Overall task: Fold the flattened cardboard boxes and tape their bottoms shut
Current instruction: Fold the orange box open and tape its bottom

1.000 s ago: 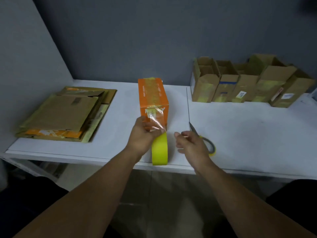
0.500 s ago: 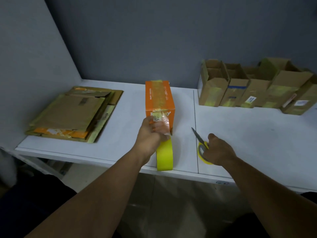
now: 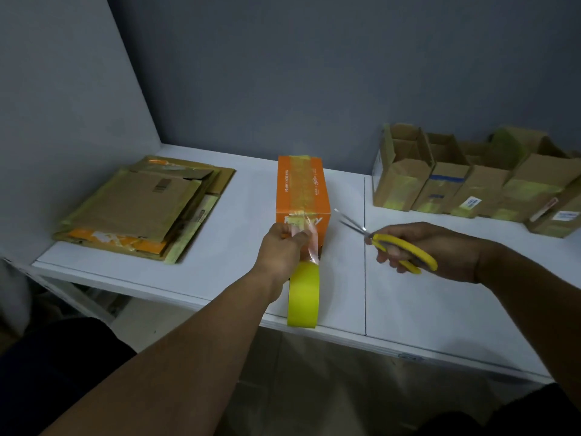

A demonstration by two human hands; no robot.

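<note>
Table (image 3: 440,303) held finished boxes (image 3: 471,190) plus a flat stack (image 3: 141,209) undone; our left grip (image 3: 279,250) pinched tape (image 3: 311,243) off the orange box (image 3: 301,187), right grip (image 3: 440,250) clutched scissors (image 3: 405,247), cut pending.

Packing workstation: white table (image 3: 424,309) against bare grey wall (image 3: 283,73), flat cardboard stack (image 3: 141,209), row of taped boxes (image 3: 471,190).

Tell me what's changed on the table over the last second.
The right hand swung right to the yellow-handled scissors lying on the table, gripped them and lifted them; their blades now point toward the orange box. The left hand kept pinching the clear tape strip at the box's near end, above the yellow tape roll. The flattened cardboard stack and the row of folded boxes did not move.
</note>
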